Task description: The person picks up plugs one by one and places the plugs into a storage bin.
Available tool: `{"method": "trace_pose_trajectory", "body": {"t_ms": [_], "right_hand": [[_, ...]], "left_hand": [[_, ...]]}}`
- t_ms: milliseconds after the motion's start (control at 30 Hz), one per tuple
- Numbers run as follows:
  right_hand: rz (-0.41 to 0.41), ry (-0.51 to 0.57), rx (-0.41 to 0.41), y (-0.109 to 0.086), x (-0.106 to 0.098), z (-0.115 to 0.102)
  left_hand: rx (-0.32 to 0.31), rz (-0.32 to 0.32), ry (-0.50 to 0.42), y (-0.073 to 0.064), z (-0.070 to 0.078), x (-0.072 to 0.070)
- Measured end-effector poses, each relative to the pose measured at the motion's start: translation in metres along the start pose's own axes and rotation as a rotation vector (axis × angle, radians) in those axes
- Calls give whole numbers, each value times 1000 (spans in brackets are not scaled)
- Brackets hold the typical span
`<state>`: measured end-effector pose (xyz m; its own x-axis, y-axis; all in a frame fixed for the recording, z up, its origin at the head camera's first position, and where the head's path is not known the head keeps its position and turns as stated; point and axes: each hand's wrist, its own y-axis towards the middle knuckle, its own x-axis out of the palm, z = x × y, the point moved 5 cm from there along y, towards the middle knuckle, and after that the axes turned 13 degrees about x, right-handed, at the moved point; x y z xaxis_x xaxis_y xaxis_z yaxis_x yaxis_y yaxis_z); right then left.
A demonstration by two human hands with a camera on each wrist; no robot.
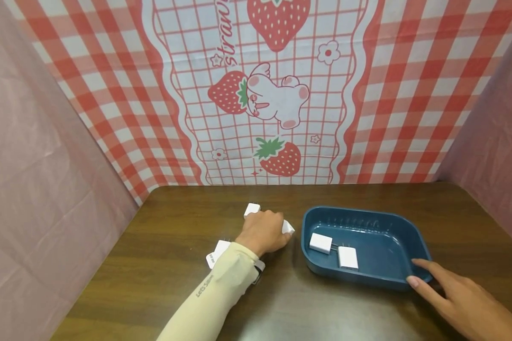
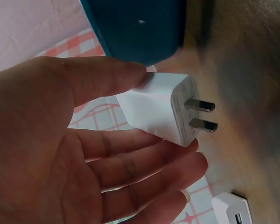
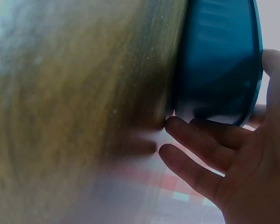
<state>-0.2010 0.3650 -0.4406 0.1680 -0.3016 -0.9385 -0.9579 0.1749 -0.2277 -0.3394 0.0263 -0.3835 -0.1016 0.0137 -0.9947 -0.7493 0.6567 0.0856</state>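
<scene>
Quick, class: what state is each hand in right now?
Left hand: closed, holding a white two-prong wall charger between thumb and fingers.
Right hand: closed, holding the blue tray by its rim.

Brown wood-grain table (image 1: 162, 255) is filling the foreground; I'm noting a pale sheen on its near part. Behind it a red-and-white checked cloth (image 1: 392, 113) is hanging. Its middle panel is showing printed strawberries (image 1: 281, 158) and a white cartoon animal (image 1: 279, 102) lying sideways. Pink left drape (image 1: 30, 166) and right drape (image 1: 488, 128) are flanking everything.
</scene>
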Motion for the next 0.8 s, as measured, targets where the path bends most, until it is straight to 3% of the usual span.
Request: {"method": "trace_pose_trajectory", "body": {"t_ms": [167,400,633,800], "right_hand": [[23,9,-6,-1,-1,-1],[-13,-9,15,1,1,0],[8,-3,3,0,0,-1],[15,-1,0,-1,0,-1]], "left_hand": [[15,15,-8,-1,4,-6],[55,86,-29,-1,9,-20],[71,160,-23,-2,8,-35],[98,171,-37,-1,11,-39]]}}
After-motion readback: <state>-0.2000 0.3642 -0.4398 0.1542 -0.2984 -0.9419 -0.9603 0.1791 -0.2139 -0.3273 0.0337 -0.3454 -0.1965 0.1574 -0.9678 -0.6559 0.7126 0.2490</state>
